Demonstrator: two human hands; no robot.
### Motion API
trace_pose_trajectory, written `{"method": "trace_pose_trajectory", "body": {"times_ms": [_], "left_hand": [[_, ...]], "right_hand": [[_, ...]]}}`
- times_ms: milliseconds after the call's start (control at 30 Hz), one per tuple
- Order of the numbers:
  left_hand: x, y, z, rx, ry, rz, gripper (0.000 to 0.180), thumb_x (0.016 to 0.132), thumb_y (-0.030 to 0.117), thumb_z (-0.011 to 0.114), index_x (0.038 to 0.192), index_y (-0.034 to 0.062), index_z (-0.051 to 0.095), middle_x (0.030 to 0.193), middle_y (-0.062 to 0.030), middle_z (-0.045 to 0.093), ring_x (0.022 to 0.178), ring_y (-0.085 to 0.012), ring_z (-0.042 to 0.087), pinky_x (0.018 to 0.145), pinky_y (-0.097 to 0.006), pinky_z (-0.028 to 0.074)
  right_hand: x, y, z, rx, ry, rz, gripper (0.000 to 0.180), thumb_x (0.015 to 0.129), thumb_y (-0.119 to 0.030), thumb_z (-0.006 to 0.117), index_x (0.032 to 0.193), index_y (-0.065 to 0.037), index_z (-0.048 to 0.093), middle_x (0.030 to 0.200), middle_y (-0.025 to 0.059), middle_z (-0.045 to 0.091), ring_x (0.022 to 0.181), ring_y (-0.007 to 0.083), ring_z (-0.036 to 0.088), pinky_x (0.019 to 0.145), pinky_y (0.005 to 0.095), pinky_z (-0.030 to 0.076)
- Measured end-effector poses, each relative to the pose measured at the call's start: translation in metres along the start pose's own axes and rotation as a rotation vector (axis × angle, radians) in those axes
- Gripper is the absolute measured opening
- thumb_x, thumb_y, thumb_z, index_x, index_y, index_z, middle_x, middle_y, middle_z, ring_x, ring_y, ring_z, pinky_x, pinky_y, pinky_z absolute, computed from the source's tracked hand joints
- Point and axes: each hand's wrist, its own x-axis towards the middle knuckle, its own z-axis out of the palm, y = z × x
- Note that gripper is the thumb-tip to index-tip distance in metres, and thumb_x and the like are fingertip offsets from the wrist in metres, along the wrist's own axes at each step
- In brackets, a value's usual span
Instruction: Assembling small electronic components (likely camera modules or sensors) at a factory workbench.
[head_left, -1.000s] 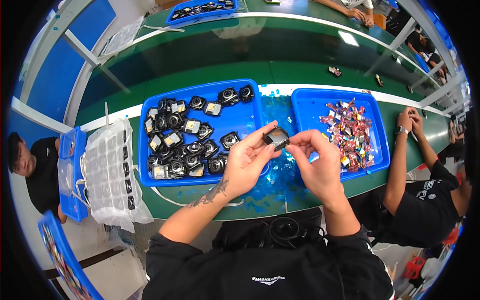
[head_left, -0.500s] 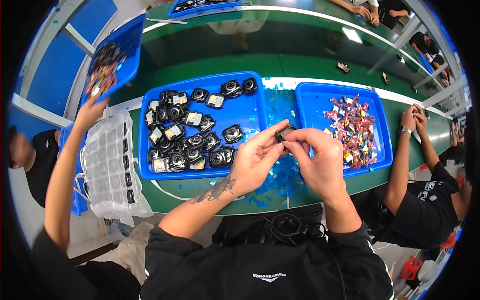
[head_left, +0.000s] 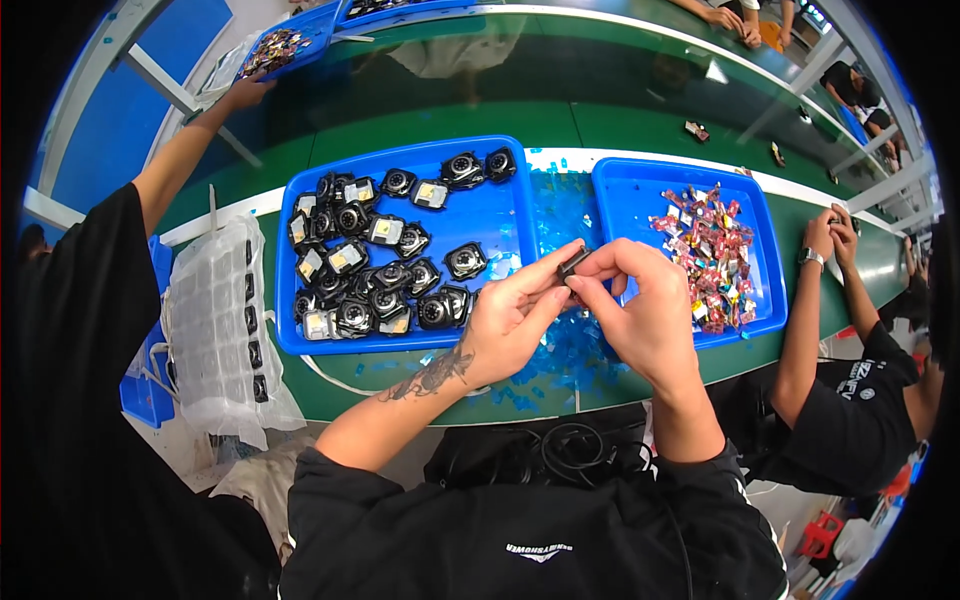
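Note:
My left hand (head_left: 508,325) and my right hand (head_left: 645,308) meet over the gap between two blue trays. Both pinch a small black smartwatch case (head_left: 573,263), now seen nearly edge-on, so its faces are hidden. Left of my hands, a blue tray (head_left: 490,225) holds several black smartwatch cases (head_left: 352,218), some with a round sensor back up and others showing a pale inside. The tray (head_left: 625,195) on the right carries a heap of small reddish, white and yellow parts (head_left: 710,260).
Blue film scraps (head_left: 562,215) litter the green table (head_left: 450,115) between the trays. At left lies a stack of clear plastic blister trays (head_left: 210,330). A co-worker's arm (head_left: 190,145) reaches to a far blue tray (head_left: 315,45); another person's hands (head_left: 830,235) work at right.
The smartwatch case has tilted in my fingers to a more edge-on position. At left, the co-worker's tray of parts has moved away, from the air to the far side of the table.

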Motion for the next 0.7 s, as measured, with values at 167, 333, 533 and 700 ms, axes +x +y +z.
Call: {"method": "trace_pose_trajectory", "body": {"times_ms": [167,333,533,700], "left_hand": [[-0.003,0.004,-0.001,-0.017,-0.116,-0.035,0.046,0.097,-0.001,0.048,0.142,-0.0036,0.038,0.128,-0.0150,0.057,0.113,-0.0176,0.058,0.098,-0.032,0.050],[0.000,0.002,0.004,-0.199,0.010,-0.017,0.047,0.097,0.002,0.048,0.143,-0.0023,0.035,0.130,-0.0182,0.055,0.112,-0.0235,0.061,0.096,-0.037,0.052],[0.005,-0.003,0.002,-0.236,0.129,0.042,0.034,0.098,0.001,0.046,0.132,-0.0027,0.048,0.124,-0.0160,0.057,0.115,-0.0260,0.060,0.094,-0.034,0.053],[0.002,0.003,-0.004,0.059,0.075,0.075,0.027,0.098,0.001,0.047,0.121,-0.0052,0.060,0.122,-0.0143,0.060,0.108,-0.0217,0.062,0.095,-0.032,0.052]], "right_hand": [[-0.001,0.000,-0.012,-0.028,-0.032,0.106,0.034,0.062,-0.008,0.082,0.065,-0.007,0.049,0.058,0.0025,0.050,0.055,0.0186,0.047,0.053,0.0327,0.038],[0.001,0.015,-0.009,0.260,-0.035,0.177,0.025,0.073,-0.005,0.078,0.076,-0.004,0.053,0.070,0.0014,0.054,0.064,0.0123,0.051,0.059,0.0275,0.043],[-0.026,0.019,-0.015,0.634,-0.191,0.435,0.023,0.082,0.003,0.070,0.103,0.001,0.060,0.095,0.0062,0.066,0.089,0.0115,0.065,0.076,0.0248,0.055],[-0.028,0.012,-0.011,0.546,-0.157,0.324,0.017,0.083,0.003,0.069,0.099,0.003,0.063,0.093,0.0065,0.066,0.086,0.0122,0.066,0.074,0.0264,0.057]]}}
